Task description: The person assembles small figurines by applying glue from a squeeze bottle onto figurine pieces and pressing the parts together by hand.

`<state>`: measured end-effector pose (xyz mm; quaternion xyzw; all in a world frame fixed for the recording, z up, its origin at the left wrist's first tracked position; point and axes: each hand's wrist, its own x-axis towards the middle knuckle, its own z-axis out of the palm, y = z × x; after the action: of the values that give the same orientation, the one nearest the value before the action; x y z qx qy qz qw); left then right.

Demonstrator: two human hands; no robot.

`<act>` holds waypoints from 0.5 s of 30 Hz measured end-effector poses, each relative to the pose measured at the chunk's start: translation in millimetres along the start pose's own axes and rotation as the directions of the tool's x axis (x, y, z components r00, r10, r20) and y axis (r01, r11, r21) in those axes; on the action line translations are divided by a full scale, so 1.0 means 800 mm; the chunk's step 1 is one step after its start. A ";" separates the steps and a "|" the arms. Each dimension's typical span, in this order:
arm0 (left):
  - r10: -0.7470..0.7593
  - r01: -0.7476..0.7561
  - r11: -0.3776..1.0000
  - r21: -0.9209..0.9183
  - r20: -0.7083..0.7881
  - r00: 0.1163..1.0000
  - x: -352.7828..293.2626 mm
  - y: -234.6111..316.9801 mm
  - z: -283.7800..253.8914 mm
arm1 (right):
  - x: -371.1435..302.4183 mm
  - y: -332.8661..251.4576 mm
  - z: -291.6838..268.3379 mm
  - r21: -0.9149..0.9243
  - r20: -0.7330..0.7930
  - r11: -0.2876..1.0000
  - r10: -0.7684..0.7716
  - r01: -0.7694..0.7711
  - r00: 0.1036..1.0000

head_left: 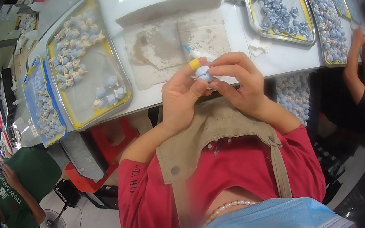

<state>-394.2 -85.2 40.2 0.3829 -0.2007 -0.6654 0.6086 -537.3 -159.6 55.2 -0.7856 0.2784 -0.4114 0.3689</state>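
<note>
A small light-blue rounded figurine part [203,73] is pinched between both hands at the table's near edge. My left hand [183,93] grips it from the left with thumb and index finger; yellow tape wraps that index finger. From the right, my right hand [241,79] has its thumb and fingertips pressed on the part. Fingers cover much of its surface. Just beyond the hands, a white bottle with a blue tip [187,48] lies on a stained cardboard sheet [164,73], partly hidden by my fingers.
At left are a metal tray [96,81] of blue-and-cream parts and a blue tray [28,85] of similar ones. On the right, one tray [250,19] holds blue curled pieces, another [338,64] rounded parts. People work at both sides; a fan [52,224] stands lower left.
</note>
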 end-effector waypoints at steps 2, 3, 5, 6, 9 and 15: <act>0.052 -0.054 0.997 0.061 0.040 0.998 -0.001 0.001 0.000 | 0.000 0.005 0.000 -0.076 -0.017 0.984 -0.160 0.158 0.987; 0.083 -0.087 0.990 0.107 0.041 0.996 -0.003 0.002 0.002 | -0.001 0.005 0.001 -0.077 -0.016 0.985 -0.158 0.156 0.987; 0.112 -0.117 0.982 0.151 0.044 0.993 -0.002 0.003 0.002 | -0.001 0.003 0.002 -0.208 -0.025 0.939 -0.286 0.275 0.958; 0.138 -0.146 0.967 0.210 0.053 0.989 -0.003 0.004 0.002 | 0.000 0.001 0.002 -0.204 -0.024 0.939 -0.286 0.276 0.958; 0.183 -0.194 0.935 0.296 0.062 0.981 -0.006 0.007 0.004 | 0.003 -0.009 0.000 -0.273 -0.008 0.919 -0.297 0.283 0.955; 0.233 -0.260 0.852 0.455 0.116 0.966 -0.006 0.015 0.000 | 0.006 -0.001 -0.004 -0.146 0.055 0.968 -0.199 0.205 0.978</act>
<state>-386.4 -82.8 50.4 0.4698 -0.4193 -0.5247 0.5729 -537.6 -164.1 59.2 -0.8436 0.2200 -0.4088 0.2699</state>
